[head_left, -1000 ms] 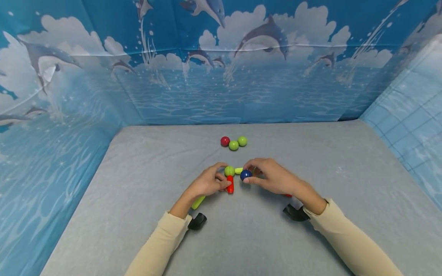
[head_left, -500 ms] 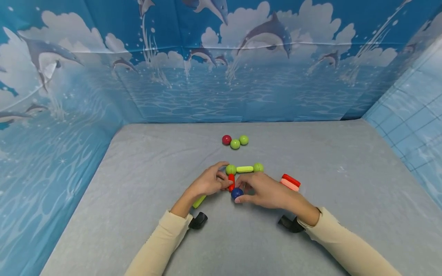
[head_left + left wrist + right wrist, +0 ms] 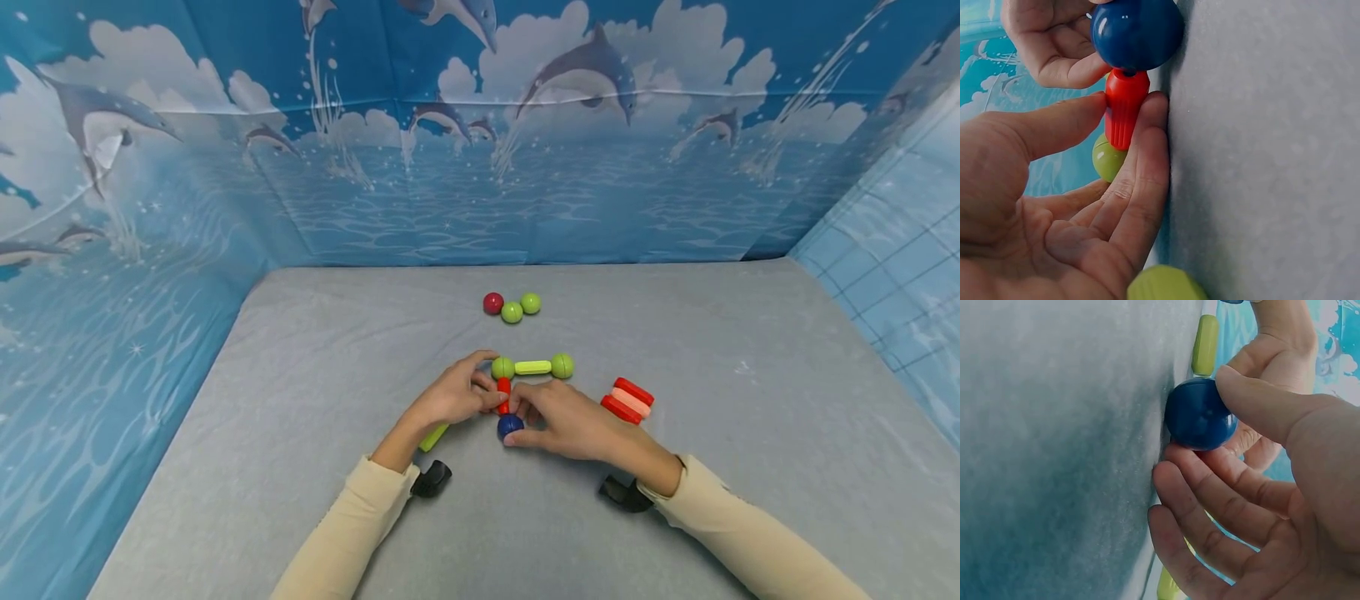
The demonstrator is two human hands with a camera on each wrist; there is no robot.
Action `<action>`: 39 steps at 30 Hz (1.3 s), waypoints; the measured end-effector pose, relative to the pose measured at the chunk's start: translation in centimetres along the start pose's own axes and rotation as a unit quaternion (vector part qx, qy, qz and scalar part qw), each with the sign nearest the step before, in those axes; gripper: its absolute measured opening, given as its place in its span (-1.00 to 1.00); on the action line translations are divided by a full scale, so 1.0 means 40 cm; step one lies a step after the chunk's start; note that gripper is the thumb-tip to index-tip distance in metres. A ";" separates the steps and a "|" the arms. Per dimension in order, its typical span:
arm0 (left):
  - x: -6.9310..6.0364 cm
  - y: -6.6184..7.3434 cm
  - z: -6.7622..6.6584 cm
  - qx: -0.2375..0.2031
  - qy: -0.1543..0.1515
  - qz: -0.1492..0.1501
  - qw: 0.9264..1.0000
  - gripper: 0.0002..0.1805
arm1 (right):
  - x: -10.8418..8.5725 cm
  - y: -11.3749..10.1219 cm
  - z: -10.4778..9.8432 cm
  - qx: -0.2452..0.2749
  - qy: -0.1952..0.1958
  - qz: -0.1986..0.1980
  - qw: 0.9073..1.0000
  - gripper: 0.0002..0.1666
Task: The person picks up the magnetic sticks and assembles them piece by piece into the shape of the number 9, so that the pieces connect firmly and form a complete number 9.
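Note:
Between thumb and fingers, my left hand (image 3: 453,394) pinches a red rod (image 3: 1124,112). At the rod's far end sits a green ball (image 3: 503,367), with a yellow-green rod (image 3: 533,367) running right from it to another green ball (image 3: 562,365). My right hand (image 3: 570,419) holds a blue ball (image 3: 1200,414) by thumb and fingertips against the rod's near end. In the left wrist view ball and rod meet. Beneath the left wrist lies a loose green rod (image 3: 433,437), partly hidden by that hand.
Side by side to the right of my right hand lie red and pink rods (image 3: 628,401). Farther back a red ball (image 3: 492,303) and two green balls (image 3: 521,307) sit together on the grey cloth (image 3: 360,333). A dolphin-printed curtain (image 3: 480,208) stands behind.
My right hand has brought the blue ball nearer and left, from beside the yellow-green rod to the red rod's near end. The left hand keeps its grip.

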State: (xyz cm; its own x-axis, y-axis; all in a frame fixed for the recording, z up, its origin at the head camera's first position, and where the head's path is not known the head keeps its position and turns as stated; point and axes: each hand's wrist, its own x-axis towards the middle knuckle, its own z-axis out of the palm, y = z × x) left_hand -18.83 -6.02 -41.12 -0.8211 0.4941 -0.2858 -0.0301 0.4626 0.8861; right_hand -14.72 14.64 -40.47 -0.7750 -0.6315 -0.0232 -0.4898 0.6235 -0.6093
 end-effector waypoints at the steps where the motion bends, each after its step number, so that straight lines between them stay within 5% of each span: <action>1: 0.000 0.000 0.000 0.001 0.001 0.000 1.000 -0.31 | 0.001 0.000 0.001 0.000 0.002 0.000 1.000 -0.64; 12: 0.001 0.000 0.000 0.006 0.003 0.000 1.000 -0.29 | -0.003 0.003 0.002 -0.011 0.007 0.004 1.000 -0.69; 32: -0.013 -0.010 -0.023 0.031 -0.122 0.040 0.991 -0.19 | -0.124 0.116 -0.132 -0.014 0.068 0.041 0.997 -0.77; 39: -0.013 -0.013 -0.020 0.024 -0.128 0.048 0.990 -0.11 | -0.166 0.173 -0.165 -0.023 0.092 0.011 0.995 -0.82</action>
State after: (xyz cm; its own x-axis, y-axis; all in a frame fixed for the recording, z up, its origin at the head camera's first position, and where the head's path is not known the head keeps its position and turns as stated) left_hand -18.86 -7.10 -41.14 -0.6480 0.7044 -0.2896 0.0737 0.4365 0.8967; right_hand -15.59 26.20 -39.27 -0.8432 -0.5259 0.1116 -0.4867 0.6586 -0.5739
